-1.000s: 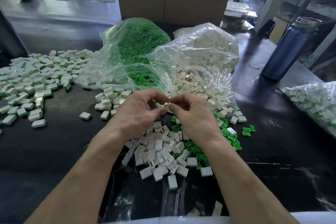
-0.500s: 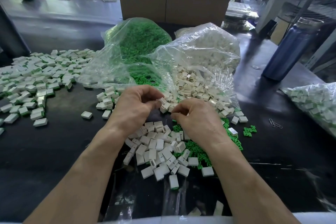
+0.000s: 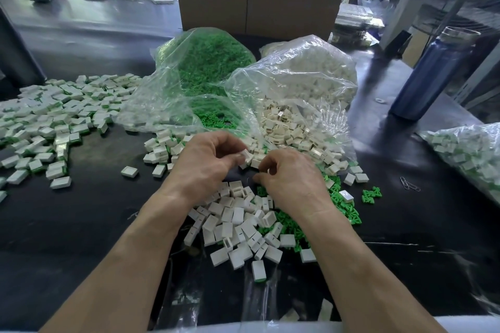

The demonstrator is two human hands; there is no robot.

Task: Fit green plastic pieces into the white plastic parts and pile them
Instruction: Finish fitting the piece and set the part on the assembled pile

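Left hand point(image 3: 208, 159) pinches a small white rectangular plastic part point(image 3: 246, 155) above the loose white pile point(image 3: 238, 222) near the dark table's point(image 3: 81, 224) front edge; right hand point(image 3: 290, 178) curled, contents indiscernible.

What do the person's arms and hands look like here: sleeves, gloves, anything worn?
Both forearms are bare from wrist to the bottom edge of the frame, with no sleeves showing. The left hand and right hand wear no gloves; no rings, watch or bands are visible. Nails look short.

Dark surface point(image 3: 81, 224), 2 clear bags point(image 3: 311, 84) at centre, white parts point(image 3: 238, 224) and green pieces point(image 3: 343, 205) near front edge, assembled pile point(image 3: 54, 116) left, blue bottle point(image 3: 430, 73) right, paper clips point(image 3: 410, 185).
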